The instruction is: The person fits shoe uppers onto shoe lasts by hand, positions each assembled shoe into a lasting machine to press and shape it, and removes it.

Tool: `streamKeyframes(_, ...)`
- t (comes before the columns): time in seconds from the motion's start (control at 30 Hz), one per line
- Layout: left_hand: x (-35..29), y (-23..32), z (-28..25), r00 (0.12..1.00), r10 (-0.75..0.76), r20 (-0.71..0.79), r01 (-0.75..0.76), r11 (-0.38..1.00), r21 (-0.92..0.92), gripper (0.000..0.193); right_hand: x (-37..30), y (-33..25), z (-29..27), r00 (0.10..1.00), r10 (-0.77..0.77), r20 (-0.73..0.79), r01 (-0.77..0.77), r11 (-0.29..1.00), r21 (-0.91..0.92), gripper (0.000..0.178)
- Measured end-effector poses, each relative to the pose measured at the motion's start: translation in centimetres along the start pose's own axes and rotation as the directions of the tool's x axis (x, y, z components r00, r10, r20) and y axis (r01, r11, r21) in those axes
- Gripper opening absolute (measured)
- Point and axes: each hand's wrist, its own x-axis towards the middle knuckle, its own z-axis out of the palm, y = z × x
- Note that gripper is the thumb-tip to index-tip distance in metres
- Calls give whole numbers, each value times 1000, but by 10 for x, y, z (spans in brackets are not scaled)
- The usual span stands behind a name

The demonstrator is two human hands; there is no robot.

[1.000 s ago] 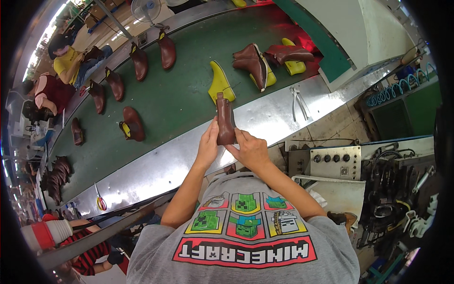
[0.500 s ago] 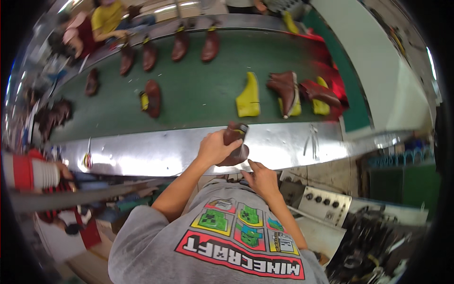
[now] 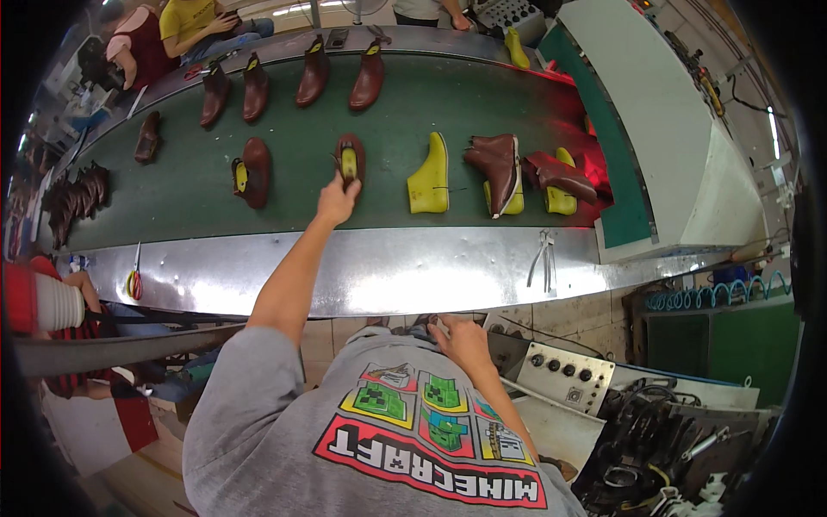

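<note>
Brown boot (image 3: 360, 158): lies on the green belt (image 3: 297, 191), toe pointing away, something yellow showing in its opening; the near end is partly hidden by fingers.
Left hand (image 3: 338, 203): closed on the boot's near end; the fingertips are hard to make out, so how firmly cannot be told.
Right hand (image 3: 463, 342): low by the waist, in front of the metal strip (image 3: 413, 276), fingers bent; cannot tell whether it grips anything.
Yellow foot shape (image 3: 428, 185): right of the boot, well apart.
2 brown leather pieces (image 3: 493, 164): farther right, each partly hiding a yellow shape.
Far row: 4 brown boots (image 3: 314, 77).
Dark heap (image 3: 76, 202): at the belt's left end, overlapping, too jumbled to count.
Tools: scissors (image 3: 134, 284) and pliers (image 3: 544, 258) on the strip.
Co-worker in yellow (image 3: 187, 24): head cut off above.
</note>
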Motion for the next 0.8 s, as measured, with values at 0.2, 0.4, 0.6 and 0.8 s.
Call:
streamKeyframes(0.2, -72, -60, 44, 894, -203, 400, -21, 872, 489, 95, 4, 16, 12, 1000, 29, 14, -29, 999, 35, 42)
streamKeyframes(0.4, -229, -55, 39, 841, 29, 540, -343, 800, 491, 93, 57, 46, 43, 999, 44, 14, -43, 997, -65, 49)
streamKeyframes(0.6, -286, -45, 7, 807, 0, 591, -247, 908, 337, 84, 230, 62, 63, 983, 177, -35, -172, 977, 125, 106)
streamKeyframes(0.8, -303, -44, 6, 797, -120, 593, -114, 933, 341, 80, 360, 27, 93, 870, 479, -118, -476, 878, 57, 145)
